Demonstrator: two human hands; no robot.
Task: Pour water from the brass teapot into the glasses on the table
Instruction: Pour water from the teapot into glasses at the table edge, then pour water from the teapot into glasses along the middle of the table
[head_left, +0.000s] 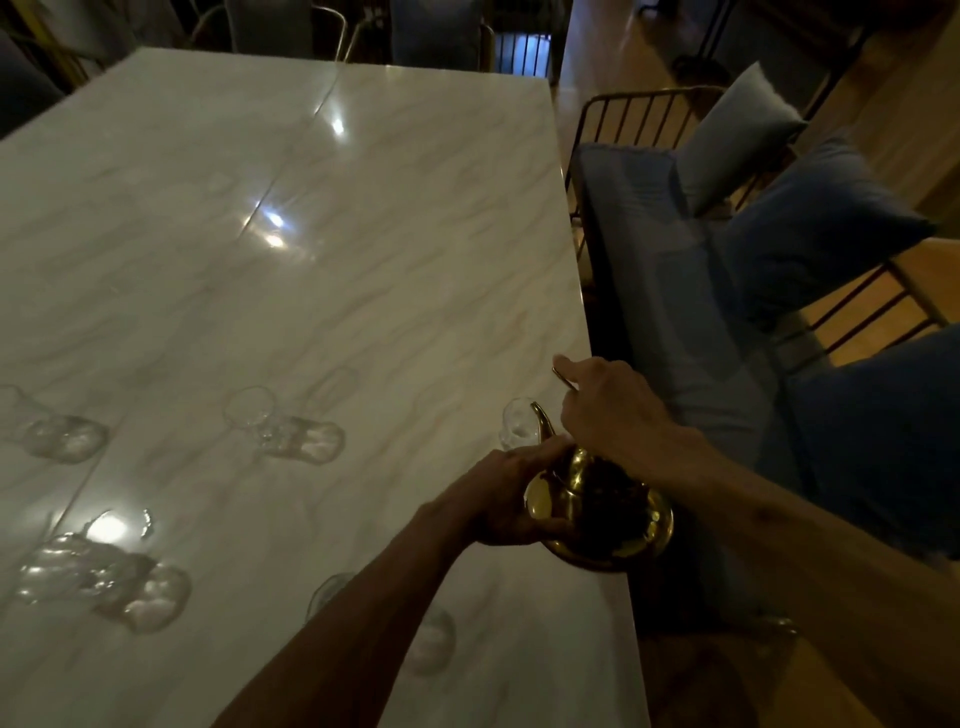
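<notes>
The brass teapot (605, 519) hangs over the right edge of the marble table (311, 208), its spout pointing at a clear glass (519, 423). My right hand (608, 410) grips the thin handle above the pot. My left hand (511, 493) cups the pot's left side by the lid. Several more clear glasses stand on the table: one in the middle (291, 428), one at the far left (57, 434), one at the near left (114, 577), and one (426, 639) half hidden under my left forearm.
A bench with blue cushions (810, 244) and a dark metal-rail back (639, 114) runs along the table's right side. Chairs (426, 31) stand at the far end. Wooden floor shows beyond the bench.
</notes>
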